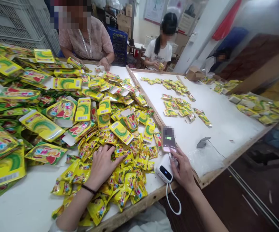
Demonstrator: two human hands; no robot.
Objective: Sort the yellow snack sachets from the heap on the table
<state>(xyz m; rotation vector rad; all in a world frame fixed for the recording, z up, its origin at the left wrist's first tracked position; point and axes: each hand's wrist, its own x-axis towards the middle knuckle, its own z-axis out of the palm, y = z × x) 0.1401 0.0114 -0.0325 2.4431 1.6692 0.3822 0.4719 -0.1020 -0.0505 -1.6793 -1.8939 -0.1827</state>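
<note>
My left hand (104, 166) lies on a heap of small yellow candy packets (127, 182), its thumb stretched out and its other fingers partly sunk among them. At the table's front edge, my right hand (182, 167) has its thumb and fingers closed round the end of a white charging cable (170, 156), just below a phone (168, 138) with a lit screen. Beneath that cable sits a white power bank (163, 170) with a small display and a wrist loop hanging over the edge.
Yellow-green cartons (46, 125) are piled high on the left. Flat cartons (178, 108) lie in groups across the white table (216, 135), beside a small grey fan-shaped object (203, 142). A wooden strip (151, 106) divides the tabletop. Co-workers (88, 45) sit along the far side.
</note>
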